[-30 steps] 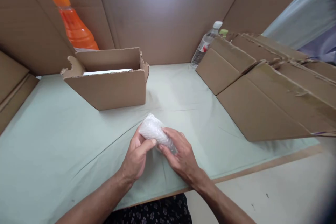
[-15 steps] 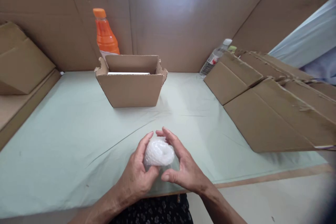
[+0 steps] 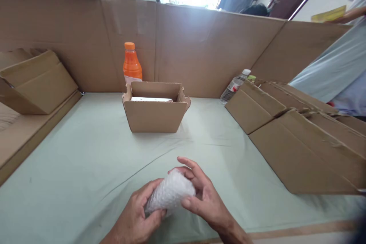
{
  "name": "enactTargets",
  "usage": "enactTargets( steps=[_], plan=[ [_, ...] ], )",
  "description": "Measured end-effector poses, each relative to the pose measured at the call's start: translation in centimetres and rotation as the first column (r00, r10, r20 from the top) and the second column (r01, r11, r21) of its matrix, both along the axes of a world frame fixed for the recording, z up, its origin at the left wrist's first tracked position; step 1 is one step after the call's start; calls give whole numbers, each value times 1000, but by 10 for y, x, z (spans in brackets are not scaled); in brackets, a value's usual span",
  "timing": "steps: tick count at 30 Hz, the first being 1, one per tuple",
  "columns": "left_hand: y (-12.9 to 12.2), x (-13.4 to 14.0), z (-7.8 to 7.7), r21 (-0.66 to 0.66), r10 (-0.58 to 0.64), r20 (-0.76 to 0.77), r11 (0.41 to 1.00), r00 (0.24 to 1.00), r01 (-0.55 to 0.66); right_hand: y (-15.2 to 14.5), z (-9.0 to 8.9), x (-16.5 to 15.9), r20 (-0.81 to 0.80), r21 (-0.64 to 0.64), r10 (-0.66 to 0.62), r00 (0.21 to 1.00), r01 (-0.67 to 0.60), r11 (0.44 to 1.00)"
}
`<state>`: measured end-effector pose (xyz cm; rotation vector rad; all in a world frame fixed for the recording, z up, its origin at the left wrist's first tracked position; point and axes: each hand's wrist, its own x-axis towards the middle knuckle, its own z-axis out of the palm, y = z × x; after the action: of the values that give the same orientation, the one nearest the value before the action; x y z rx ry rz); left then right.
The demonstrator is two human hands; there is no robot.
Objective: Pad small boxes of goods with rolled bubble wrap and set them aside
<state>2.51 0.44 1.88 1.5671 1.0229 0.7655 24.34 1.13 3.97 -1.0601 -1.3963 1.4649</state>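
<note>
A bubble-wrapped bundle [image 3: 170, 191], roughly cylindrical, is held just above the cloth near the front edge, tilted with its right end raised. My left hand [image 3: 143, 207] is closed around its left end, thumb in front and fingers behind. At the right end, my right hand [image 3: 203, 194] has its thumb against the wrap and fingers bent behind it, the index finger lifted off. What lies inside the wrap is hidden.
An open cardboard box [image 3: 154, 117] with a white item [image 3: 151, 99] inside stands ahead. Behind it is an orange drink bottle [image 3: 132, 63]. A clear bottle [image 3: 235, 85] leans near cardboard boxes [image 3: 300, 148] at right. Another box [image 3: 42, 82] sits left. A person's hand [image 3: 340, 18] holds something yellow.
The bundle has turned from showing its end to lying lengthwise, slanted between my hands. My right thumb now meets the wrap. The camera view has tipped upward, showing the room beyond the cardboard wall.
</note>
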Motion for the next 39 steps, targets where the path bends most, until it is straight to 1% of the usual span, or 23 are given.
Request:
enactTargets(
  steps=[3, 6, 8, 10, 11, 13, 14, 15, 17, 19, 20, 22, 24, 25, 26, 27, 29, 31, 33, 34, 35, 36, 39],
  plan=[
    [13, -1, -1, 65, -59, -50, 996, 997, 62, 12, 14, 12, 270, 60, 128, 954, -150, 987],
    [29, 2, 4, 58, -112, -64, 992, 992, 116, 28, 27, 12, 470, 103, 149, 870, -222, 970],
    [39, 0, 9, 15, -147, -69, 989, 987, 149, 39, 36, 9, 492, 111, 146, 858, -228, 967],
    [49, -7, 16, 32, -153, -89, 987, 984, 156, 51, 47, 10, 466, 111, 149, 872, -225, 968],
    [55, -13, 21, 92, -131, -105, 986, 986, 140, 58, 54, 12, 443, 116, 141, 885, -212, 970],
    [69, -25, 34, 311, -22, -125, 949, 992, 60, 72, 71, 20, 384, 132, 105, 917, -167, 977],
    [78, -31, 43, 441, 56, -127, 898, 990, 5, 80, 81, 26, 353, 143, 72, 933, -130, 981],
    [88, -36, 53, 563, 139, -122, 825, 983, -47, 89, 92, 31, 323, 162, 25, 946, -81, 984],
    [114, -42, 72, 762, 303, -103, 637, 948, -121, 111, 113, 39, 267, 224, -118, 957, 57, 973],
    [142, -44, 85, 880, 423, -108, 462, 900, -112, 139, 131, 40, 223, 316, -286, 932, 208, 926],
    [156, -44, 88, 912, 463, -123, 402, 878, -84, 154, 137, 39, 205, 360, -345, 916, 257, 897],
    [178, -42, 87, 938, 514, -186, 345, 838, -4, 186, 145, 34, 215, 416, -380, 900, 268, 869],
    [193, -41, 80, 943, 550, -240, 329, 800, 56, 214, 148, 31, 306, 450, -360, 881, 199, 870],
    [196, -41, 76, 944, 564, -253, 321, 786, 73, 226, 149, 31, 395, 475, -369, 841, 157, 866],
    [198, -41, 73, 946, 574, -258, 314, 778, 82, 235, 150, 31, 504, 505, -393, 769, 107, 856],
    [199, -41, 71, 948, 581, -257, 307, 773, 85, 241, 151, 31, 614, 534, -423, 666, 44, 844],
    [198, -41, 70, 951, 589, -250, 299, 768, 80, 247, 155, 28, 793, 534, -455, 405, -105, 839],
    [197, -41, 72, 951, 593, -248, 300, 766, 76, 246, 162, 19, 906, 422, -399, 143, -224, 878],
    [196, -40, 74, 949, 593, -251, 307, 765, 73, 244, 168, 5, 944, 288, -319, -83, -262, 921],
    [196, -40, 75, 948, 593, -252, 310, 765, 72, 243, 170, -2, 943, 234, -285, -174, -265, 935],
    [196, -40, 76, 947, 594, -252, 312, 764, 69, 243, 173, -8, 935, 195, -261, -238, -267, 944],
    [196, -39, 76, 947, 596, -251, 313, 763, 67, 244, 175, -12, 930, 169, -243, -274, -269, 948],
    [193, -39, 75, 944, 594, -259, 321, 762, 71, 251, 179, -13, 941, 119, -189, -281, -248, 961]
  ],
)
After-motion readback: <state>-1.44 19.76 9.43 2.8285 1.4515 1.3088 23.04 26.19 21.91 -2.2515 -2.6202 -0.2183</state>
